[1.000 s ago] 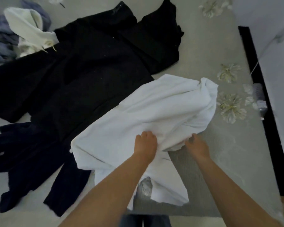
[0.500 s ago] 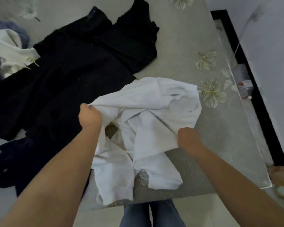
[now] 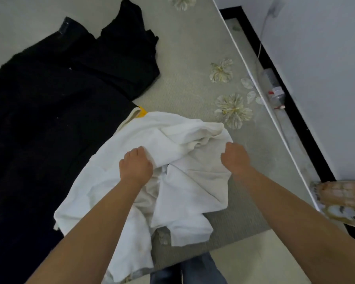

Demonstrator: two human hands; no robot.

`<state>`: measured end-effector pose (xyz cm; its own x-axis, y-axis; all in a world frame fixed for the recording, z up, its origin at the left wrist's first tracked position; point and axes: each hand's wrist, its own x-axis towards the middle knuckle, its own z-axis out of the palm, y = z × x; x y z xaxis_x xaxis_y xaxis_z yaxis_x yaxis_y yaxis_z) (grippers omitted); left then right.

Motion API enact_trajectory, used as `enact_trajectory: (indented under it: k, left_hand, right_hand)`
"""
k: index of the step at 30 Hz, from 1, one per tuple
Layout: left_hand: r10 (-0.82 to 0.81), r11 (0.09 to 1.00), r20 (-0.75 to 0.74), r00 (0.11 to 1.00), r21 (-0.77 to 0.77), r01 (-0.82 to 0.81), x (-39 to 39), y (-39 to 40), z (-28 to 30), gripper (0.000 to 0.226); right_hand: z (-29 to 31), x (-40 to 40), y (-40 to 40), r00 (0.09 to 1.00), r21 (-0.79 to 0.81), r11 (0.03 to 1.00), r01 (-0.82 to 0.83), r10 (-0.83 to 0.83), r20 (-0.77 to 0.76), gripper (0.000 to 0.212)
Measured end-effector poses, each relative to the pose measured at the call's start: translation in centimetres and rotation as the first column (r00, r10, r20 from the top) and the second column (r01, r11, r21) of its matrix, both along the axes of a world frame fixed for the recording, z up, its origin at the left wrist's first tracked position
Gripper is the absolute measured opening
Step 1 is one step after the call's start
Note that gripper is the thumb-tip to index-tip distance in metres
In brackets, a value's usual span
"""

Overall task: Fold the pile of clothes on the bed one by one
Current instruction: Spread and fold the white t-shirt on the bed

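Note:
A crumpled white garment (image 3: 184, 189) with a yellow patch at its far edge lies bunched on the grey bed (image 3: 184, 58) in front of me, hanging partly over the near edge. My left hand (image 3: 136, 166) grips a fold at its middle, fingers curled into the cloth. My right hand (image 3: 235, 157) grips the cloth at its right side. A large black garment (image 3: 49, 124) is spread out to the left, partly under the white one.
The bed cover has pale flower patterns (image 3: 233, 111) on the right. The bed's right edge (image 3: 275, 119) runs diagonally, with a plastic bottle (image 3: 274, 89) and a cable in the gap by the wall. A patterned object (image 3: 344, 201) sits at right.
The white garment was lifted and opened between my hands, then lowered onto the bed again. Both hands have shifted their grips, and a yellow patch now shows at its far edge.

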<state>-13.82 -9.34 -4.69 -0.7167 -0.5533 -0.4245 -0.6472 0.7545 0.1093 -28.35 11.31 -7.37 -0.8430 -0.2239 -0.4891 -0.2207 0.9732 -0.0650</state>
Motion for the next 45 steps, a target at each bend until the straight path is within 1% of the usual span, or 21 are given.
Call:
enact_trajectory:
  k: [3,4,6,8,9,10,12,13,16,19,22,25,28,31,33,35,36,38,41,43,45]
  left_hand:
    - [0.102,0.995,-0.043,0.994,-0.008,-0.102,-0.7,-0.4,-1.7,0.029]
    - [0.16,0.987,-0.06,0.985,0.031,-0.158,-0.9,-0.6,-2.1,0.028]
    - [0.279,0.949,-0.046,0.959,0.165,-0.269,-1.4,-1.1,-2.7,0.033]
    - [0.29,0.93,0.012,0.957,0.233,-0.285,-1.5,-1.3,-3.0,0.04]
    - [0.253,0.942,0.001,0.967,0.229,-0.247,-1.2,-1.3,-3.1,0.032]
    - [0.217,0.951,-0.026,0.976,0.23,-0.206,-1.1,-1.4,-3.0,0.018]
    - [0.196,0.959,-0.153,0.969,0.238,-0.156,-0.8,-1.6,-1.9,0.031]
    - [0.214,0.958,-0.236,0.948,0.239,-0.157,-0.7,-1.9,-1.0,0.035]
    - [0.333,0.942,-0.52,0.787,0.225,-0.249,-1.4,-2.9,2.7,0.037]
    - [0.386,0.92,-0.65,0.654,0.219,-0.325,-2.5,-3.4,7.7,0.038]
    - [0.353,0.913,-0.769,0.532,0.16,-0.374,-2.0,-2.8,12.8,0.028]
    - [0.298,0.902,-0.855,0.425,0.106,-0.419,-0.2,-2.6,18.0,0.019]
    - [0.241,0.881,-0.9,0.362,0.046,-0.471,2.3,-3.0,24.0,0.024]
    - [0.113,0.886,-0.954,0.276,-0.029,-0.463,5.5,-2.7,30.5,0.02]
    - [0.01,0.882,-0.96,0.278,-0.122,-0.455,8.0,-1.6,34.4,0.019]
    - [-0.08,0.861,-0.951,0.297,-0.216,-0.46,10.8,0.0,37.6,0.024]
    - [-0.117,0.85,-0.947,0.299,-0.251,-0.463,12.4,0.9,38.7,0.027]
    - [-0.159,0.819,-0.939,0.305,-0.298,-0.49,15.9,2.1,40.3,0.028]
    - [-0.209,0.767,-0.925,0.318,-0.357,-0.533,20.4,4.4,41.6,0.024]
    - [-0.249,0.751,-0.909,0.333,-0.399,-0.526,23.2,6.4,42.7,0.026]
    - [-0.248,0.745,-0.904,0.35,-0.408,-0.528,26.2,8.5,44.2,0.024]
  right_hand:
    - [-2.0,-2.8,0.2,0.96,-0.191,0.942,0.277,-0.262,0.1,0.047]
    - [-2.6,-3.5,0.1,0.94,-0.234,0.912,0.338,-0.315,0.129,0.05]
    - [-3.6,-4.4,-0.1,0.903,-0.3,0.854,0.426,-0.379,0.204,0.042]
    - [-3.8,-4.1,-0.4,0.87,-0.326,0.814,0.482,-0.399,0.291,0.021]
    - [-3.8,-3.8,-0.4,0.883,-0.334,0.824,0.458,-0.377,0.28,0.014]
    - [-3.6,-3.5,-0.4,0.92,-0.343,0.858,0.382,-0.319,0.227,0.016]
    - [-2.4,-3.1,-0.1,0.979,-0.351,0.914,0.203,-0.186,0.081,0.033]
    - [-1.3,-3.0,-0.3,0.986,-0.363,0.918,0.161,-0.162,0.028,0.036]
    - [3.1,-3.6,-2.2,0.977,-0.51,0.847,0.149,-0.205,-0.056,0.016]
    - [8.7,-4.1,-5.8,0.974,-0.658,0.749,0.084,-0.202,-0.106,0.019]
    - [14.3,-2.4,-9.2,0.978,-0.698,0.706,-0.12,-0.035,-0.204,0.019]
    - [20.3,0.2,-11.0,0.934,-0.72,0.617,-0.317,0.072,-0.349,0.018]
    - [26.3,2.2,-10.9,0.869,-0.745,0.509,-0.431,0.01,-0.495,0.019]
    - [32.5,4.1,-10.1,0.78,-0.763,0.398,-0.509,-0.16,-0.604,0.016]
    - [36.8,6.1,-9.4,0.806,-0.857,0.294,-0.423,-0.31,-0.504,0.016]
    - [39.9,8.3,-8.1,0.862,-0.935,0.214,-0.281,-0.372,-0.344,0.021]
    - [41.1,9.5,-7.4,0.873,-0.951,0.193,-0.244,-0.384,-0.302,0.023]
    - [42.7,12.0,-5.2,0.884,-0.958,0.202,-0.206,-0.381,-0.27,0.027]
    - [44.4,15.3,-0.6,0.87,-0.913,0.316,-0.257,-0.336,-0.361,0.029]
    - [45.5,17.7,2.5,0.805,-0.843,0.39,-0.371,-0.318,-0.501,0.03]
    - [46.6,20.1,5.2,0.693,-0.724,0.487,-0.489,-0.288,-0.661,0.03]
